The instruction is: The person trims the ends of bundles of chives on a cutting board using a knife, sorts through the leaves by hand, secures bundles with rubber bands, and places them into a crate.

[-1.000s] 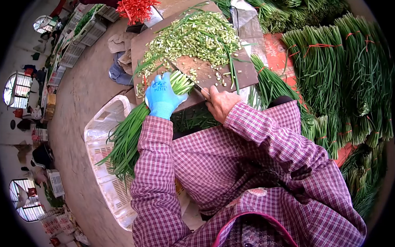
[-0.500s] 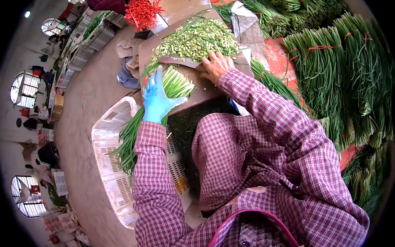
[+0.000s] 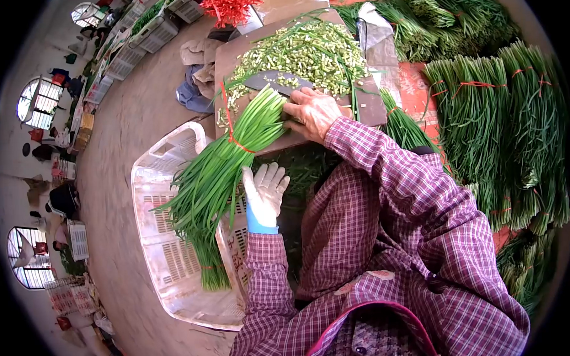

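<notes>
My left hand [image 3: 265, 192], in a blue glove with a whitish palm, is turned palm up with its fingers apart. It is just below a bundle of garlic chives [image 3: 233, 145], apart from it or barely touching. A red tie goes round the bundle, whose pale cut ends lie on the board [image 3: 290, 140] and whose leaves hang over a crate. My bare right hand [image 3: 314, 114] is closed on a knife [image 3: 272, 80], its handle mostly hidden. The dark blade lies flat against a heap of chopped pale stem pieces [image 3: 306, 52].
A white plastic crate [image 3: 155, 245] stands left of my knees, with another tied bundle [image 3: 214, 274] in it. Red ties [image 3: 232, 5] sit in a bunch beyond the board. Large tied chive bundles [image 3: 472, 134] are stacked on the right. Cloths [image 3: 197, 87] lie on the floor.
My left hand has left the top of the chives, moved down toward me and turned palm up. The bundle's red tie now shows. My right hand keeps the knife by the heap.
</notes>
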Tool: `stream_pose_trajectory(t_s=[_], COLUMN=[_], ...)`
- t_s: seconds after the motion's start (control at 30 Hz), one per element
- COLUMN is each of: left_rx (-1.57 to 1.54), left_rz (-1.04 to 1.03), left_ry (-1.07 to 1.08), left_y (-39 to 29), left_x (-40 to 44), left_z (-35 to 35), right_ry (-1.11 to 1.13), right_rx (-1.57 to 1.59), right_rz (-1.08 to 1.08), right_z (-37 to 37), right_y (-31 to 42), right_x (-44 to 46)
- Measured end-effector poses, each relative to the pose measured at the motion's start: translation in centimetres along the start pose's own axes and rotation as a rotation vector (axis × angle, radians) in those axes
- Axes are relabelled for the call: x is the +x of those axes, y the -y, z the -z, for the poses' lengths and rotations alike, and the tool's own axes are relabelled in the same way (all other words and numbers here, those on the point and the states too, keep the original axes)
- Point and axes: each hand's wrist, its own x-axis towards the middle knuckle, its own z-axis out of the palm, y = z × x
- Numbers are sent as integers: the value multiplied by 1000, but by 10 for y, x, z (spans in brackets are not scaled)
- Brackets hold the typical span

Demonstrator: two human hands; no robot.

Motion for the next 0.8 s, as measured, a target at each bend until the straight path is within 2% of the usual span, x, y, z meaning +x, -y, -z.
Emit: stream_pose_trajectory(t_s=[0.03, 0.13, 0.17, 0.2, 0.27, 0.33, 0.37, 0.4, 0.5, 0.53, 0.6, 0.67, 0.73, 0.8], left_rx=[-61, -373, -437, -539, -543, -537, -526, -522, -582, -594, -602, -471, -481, -462], left_rz=[-23, -15, -37, -47, -54, -69, -84, -82, -97, -100, -115, -141, -140, -117], left_ry=[-72, -108, -78, -165, -147, -159, -175, -171, -171, -178, -177, -152, -218, -86], left_y=[-5, -22, -27, -31, -33, -32, -31, -31, -25, -24, -26, -26, -30, -32], left_x=[4, 30, 34, 40, 46, 50, 51, 53, 61, 63, 58, 49, 48, 45], left_z=[-9, -9, -11, -16, -17, -18, -17, -16, -11, -11, -14, -17, -21, -16], right_ry=[0, 77, 24, 9, 106, 486, 600, 596, 157, 117, 33, 115, 251, 290], right_rx=[-1, 72, 64, -19, -111, -252, -288, -288, -11, -94, -57, -105, -294, -387], right_rz=[4, -153, -169, -225, -332, -371, -402, -407, -338, -296, -205, -98, 19, 66], right_z=[3, 17, 21, 25, 40, 60, 68, 72, 74, 73, 56, 32, 1, -38], right_y=[2, 0, -4, -8, -18, -25, -22, -21, -12, -2, 18, 37, 52, 62], right_x=[1, -1, -3, -8, -21, -35, -39, -40, -34, -22, 9, 42, 62, 59])
